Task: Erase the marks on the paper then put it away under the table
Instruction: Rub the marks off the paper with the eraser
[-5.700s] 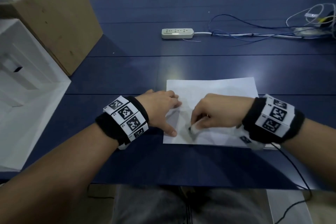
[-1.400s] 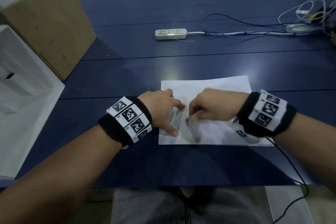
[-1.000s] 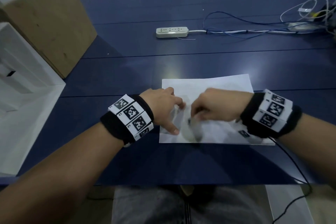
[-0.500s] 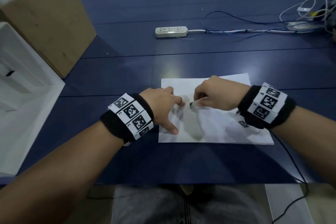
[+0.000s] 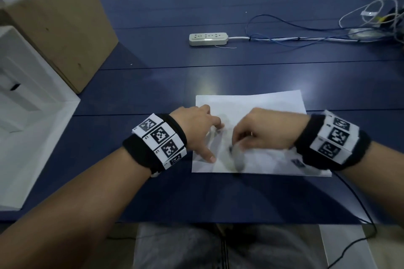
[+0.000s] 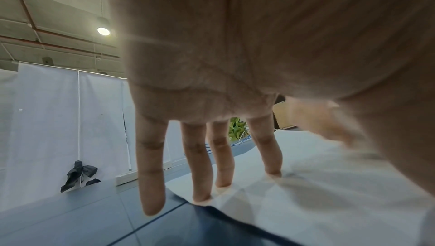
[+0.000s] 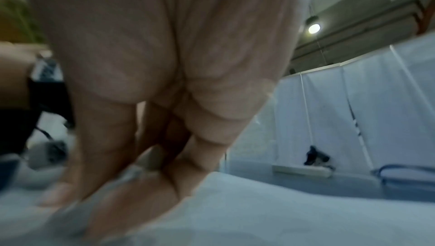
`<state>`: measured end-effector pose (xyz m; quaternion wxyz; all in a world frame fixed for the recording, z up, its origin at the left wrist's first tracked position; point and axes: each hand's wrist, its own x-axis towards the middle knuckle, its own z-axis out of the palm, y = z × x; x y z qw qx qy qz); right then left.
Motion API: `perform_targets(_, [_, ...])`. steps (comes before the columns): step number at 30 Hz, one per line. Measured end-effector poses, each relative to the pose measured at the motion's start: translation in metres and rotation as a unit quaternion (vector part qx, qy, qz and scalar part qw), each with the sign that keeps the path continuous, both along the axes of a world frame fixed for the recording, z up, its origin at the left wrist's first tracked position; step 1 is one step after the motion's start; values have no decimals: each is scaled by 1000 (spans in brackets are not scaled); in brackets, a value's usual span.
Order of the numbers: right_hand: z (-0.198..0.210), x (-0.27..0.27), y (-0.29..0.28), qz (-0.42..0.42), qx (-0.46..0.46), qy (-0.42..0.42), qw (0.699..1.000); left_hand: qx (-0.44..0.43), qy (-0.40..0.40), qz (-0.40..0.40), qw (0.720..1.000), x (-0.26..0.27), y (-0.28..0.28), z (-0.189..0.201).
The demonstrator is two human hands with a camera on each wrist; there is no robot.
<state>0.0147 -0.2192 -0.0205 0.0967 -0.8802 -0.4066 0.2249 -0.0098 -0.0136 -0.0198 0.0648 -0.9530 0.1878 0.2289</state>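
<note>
paper (image 5: pixel 258 105), thin and floppy, lies flat near the bench (image 5: pixel 153 192) front edge. left hand (image 5: pixel 196 124) pins it with straight fingers; right hand (image 5: pixel 262 131) pinches an eraser (image 5: pixel 232 149). best lifted by an edge.

At about ten o'clock we see a cardboard box (image 5: pixel 59 26) standing on the blue table (image 5: pixel 153 85), with a white box (image 5: pixel 28 102) just beside it toward nine. Near twelve lies a power strip (image 5: pixel 208 38), its cord running toward a tangle of cables (image 5: pixel 360 26) at two o'clock.
</note>
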Motion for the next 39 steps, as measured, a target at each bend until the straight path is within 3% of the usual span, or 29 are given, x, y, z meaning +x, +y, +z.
perform_targets(2, [2, -15, 1, 23, -21, 73, 997, 2, 1, -4, 1000, 0, 0, -1])
perform_targets(3, [1, -15, 1, 28, -25, 71, 997, 2, 1, -5, 1000, 1, -1, -1])
perform_targets(7, [0, 15, 0, -43, 3, -65, 997, -3, -1, -6, 1000, 2, -1, -1])
perform_targets(9, [-1, 20, -2, -75, 18, -85, 993, -3, -4, -8, 1000, 3, -1, -1])
perform_targets(13, [5, -8, -3, -10, -15, 39, 999, -10, -8, -9, 1000, 5, -1, -3])
perform_targets(15, [5, -14, -2, 10, -31, 61, 998, -15, 0, -7, 1000, 6, -1, -4])
perform_targets(19, [0, 16, -3, -63, 9, -70, 995, -33, 12, 5, 999, 7, -2, -4])
perform_targets(21, [-1, 21, -4, -73, 24, -89, 993, -32, 13, 8, 999, 7, -1, -4])
perform_targets(26, [0, -17, -3, 21, -22, 98, 995, -31, 19, 9, 999, 7, -2, -6])
perform_targets(27, [0, -17, -2, 24, -23, 93, 995, -31, 20, 10, 999, 8, -2, -6])
perform_targets(31, [0, 13, -1, -46, 10, -65, 997, -31, 21, 11, 999, 7, -4, -4])
perform_targets(33, [0, 18, -4, -70, 20, -85, 994, -30, 20, 13, 999, 7, -4, -4])
perform_targets(38, [2, -13, -4, 19, -29, 77, 996, -24, 21, 15, 999, 7, -4, -6])
perform_targets(39, [2, -13, -3, 21, -27, 72, 997, -23, 21, 14, 999, 7, -4, -6])
